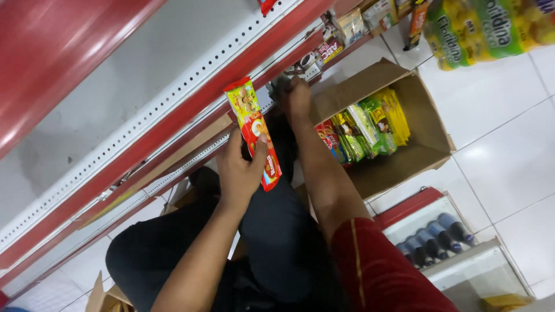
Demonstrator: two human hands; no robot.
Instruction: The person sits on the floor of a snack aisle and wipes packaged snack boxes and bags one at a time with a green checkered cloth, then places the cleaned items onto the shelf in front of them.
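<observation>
A red-edged shelf with a white perforated back panel runs diagonally across the left of the view, its lip slanting from lower left to upper right and closing that side off. Below it, white floor tile lies open on the right, between the cardboard box and the red-rimmed tray of dark bottles.

The left hand is clenched around the lower half of a long red, yellow and green snack packet, thumb across its front. The packet stands nearly upright, its top end just at the shelf's red edge.

The right hand reaches further in, just right of the packet's top, with its fingers curled onto something dark at the shelf edge; what it grips cannot be told. Its forearm passes close beside the packet without touching it.

Right of that arm, the open box holds more packets standing on edge, red ones nearest, green and yellow beyond.
</observation>
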